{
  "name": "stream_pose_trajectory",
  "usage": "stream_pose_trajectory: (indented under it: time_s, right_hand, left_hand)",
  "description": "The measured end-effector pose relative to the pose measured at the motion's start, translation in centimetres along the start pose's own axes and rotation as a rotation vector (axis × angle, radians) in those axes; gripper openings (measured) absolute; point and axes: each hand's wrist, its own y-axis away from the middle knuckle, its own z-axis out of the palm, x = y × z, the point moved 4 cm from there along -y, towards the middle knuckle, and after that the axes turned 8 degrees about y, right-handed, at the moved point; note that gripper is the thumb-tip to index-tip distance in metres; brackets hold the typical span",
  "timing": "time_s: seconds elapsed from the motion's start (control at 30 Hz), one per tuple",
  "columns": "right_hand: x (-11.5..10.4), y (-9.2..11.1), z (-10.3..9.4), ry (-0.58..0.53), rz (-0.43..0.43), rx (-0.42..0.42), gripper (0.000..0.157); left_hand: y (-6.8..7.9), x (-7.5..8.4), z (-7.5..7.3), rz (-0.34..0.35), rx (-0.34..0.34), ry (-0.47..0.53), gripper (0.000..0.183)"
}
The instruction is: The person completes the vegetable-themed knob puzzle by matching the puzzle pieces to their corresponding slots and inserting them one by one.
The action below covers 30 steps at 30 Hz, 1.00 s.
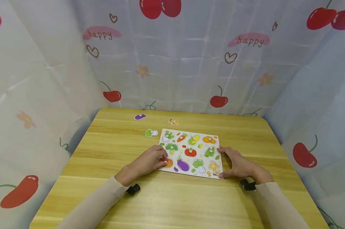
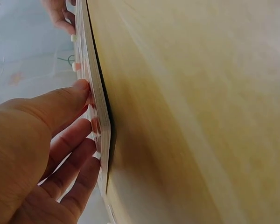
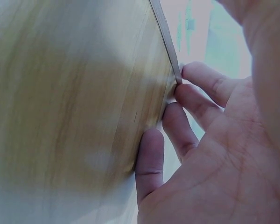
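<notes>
A wooden vegetable puzzle board (image 1: pixel 172 130) lies on the table. At its near left corner, my left hand (image 1: pixel 151 159) pinches the knob of an orange puzzle piece (image 1: pixel 169 163), partly covered by the fingers. Low along the board's edge, the left wrist view shows that thumb (image 2: pixel 67 100) and fingertips against its face. My right hand (image 1: pixel 238 163) rests at the board's right side, thumb at the near corner and fingertips along the edge. Knobbed carrot (image 1: pixel 181 138), tomato (image 1: pixel 190 152) and broccoli (image 1: pixel 172 148) pieces sit in the board. Eggplant (image 1: pixel 183 164), bok choy and mushroom pictures there show no knobs.
Beyond the board's far left lie loose pieces: an eggplant (image 1: pixel 139 117), a bok choy (image 1: pixel 151 133) and a mushroom (image 1: pixel 173 122). A wooden table (image 1: pixel 172 200) carries everything. Patterned curtains (image 1: pixel 178 63) surround it at the back and sides.
</notes>
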Motion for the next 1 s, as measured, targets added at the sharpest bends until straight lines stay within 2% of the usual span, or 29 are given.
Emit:
stream_pose_trajectory:
  time_s: [0.47, 0.7, 1.0]
  right_hand:
    - [0.16, 0.04, 0.05, 0.007, 0.013, -0.013, 0.12]
    - [0.01, -0.14, 0.23, 0.001, 0.013, -0.011, 0.119]
    - [0.08, -0.06, 0.12, 0.007, 0.006, 0.002, 0.118]
  left_hand:
    - [-0.07, 0.1, 0.13, -0.024, 0.003, 0.009, 0.011]
    - [0.01, 0.24, -0.27, -0.053, -0.016, 0.016, 0.011]
    - [0.13, 0.11, -0.11, -0.071, -0.032, 0.047, 0.014]
